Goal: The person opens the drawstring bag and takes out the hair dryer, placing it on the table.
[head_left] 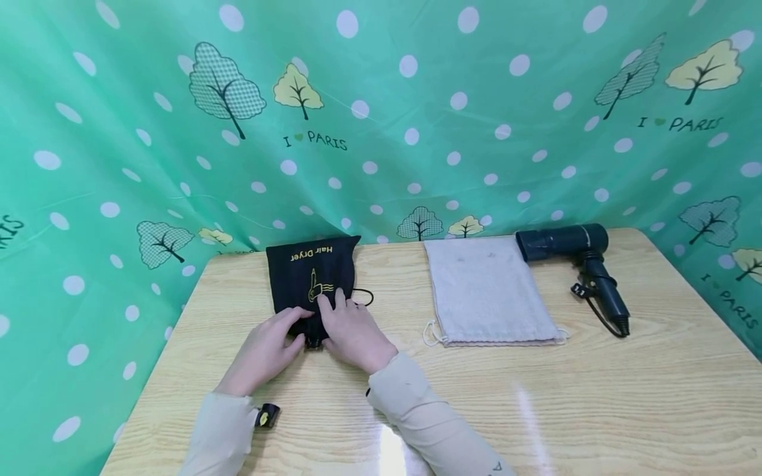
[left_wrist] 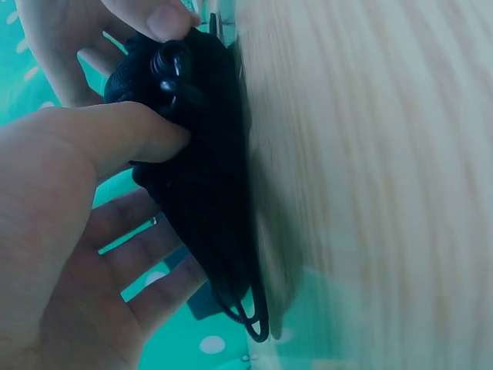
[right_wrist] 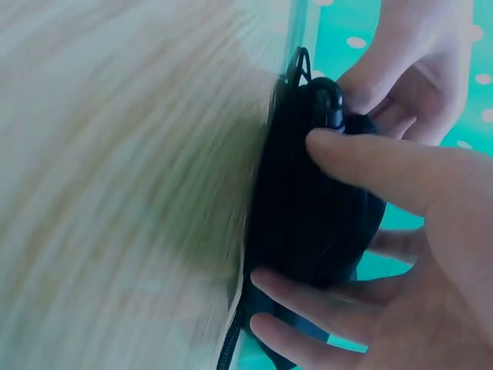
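A black drawstring bag (head_left: pixel 312 264) printed "Hair Dryer" in yellow lies on the table's left side, its lettering upside down in the head view. Both hands grip it around its near, mouth end. My left hand (head_left: pixel 268 347) has its thumb on the mouth edge and its fingers along the outer side. Opposite it, my right hand (head_left: pixel 357 334) holds the other side, thumb at the mouth and fingers spread over the cloth. Between the thumbs a glossy black ribbed cord end (left_wrist: pixel 171 65) shows at the opening; the rest of the contents is hidden. Black drawstring loops (left_wrist: pixel 250 320) hang out at the sides.
A light grey drawstring bag (head_left: pixel 488 294) lies flat at the table's centre right. Beside it rests a dark hair dryer (head_left: pixel 562 242) with its cord and plug (head_left: pixel 580 291) by the handle. A green dotted curtain (head_left: pixel 381 132) hangs behind the wooden table (head_left: pixel 476 403).
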Action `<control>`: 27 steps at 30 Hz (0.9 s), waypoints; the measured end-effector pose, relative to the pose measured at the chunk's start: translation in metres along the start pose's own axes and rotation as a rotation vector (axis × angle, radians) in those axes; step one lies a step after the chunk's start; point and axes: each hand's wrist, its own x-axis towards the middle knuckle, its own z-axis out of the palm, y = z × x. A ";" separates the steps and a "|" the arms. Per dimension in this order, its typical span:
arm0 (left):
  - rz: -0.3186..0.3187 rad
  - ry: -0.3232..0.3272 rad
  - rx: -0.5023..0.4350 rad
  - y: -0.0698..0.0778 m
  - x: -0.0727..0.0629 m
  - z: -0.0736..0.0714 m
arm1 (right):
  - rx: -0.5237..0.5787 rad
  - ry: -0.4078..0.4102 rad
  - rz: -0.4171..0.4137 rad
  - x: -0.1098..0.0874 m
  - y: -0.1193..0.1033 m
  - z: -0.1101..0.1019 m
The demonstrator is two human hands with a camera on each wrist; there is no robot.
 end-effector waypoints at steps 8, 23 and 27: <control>0.023 0.012 0.039 -0.001 0.000 -0.002 | -0.016 -0.039 0.000 0.001 -0.003 0.000; 0.060 0.025 0.077 0.005 0.002 0.001 | -0.061 -0.119 0.131 0.003 -0.017 0.006; 0.063 0.030 0.080 0.004 0.002 0.001 | -0.061 -0.136 0.139 0.004 -0.017 0.006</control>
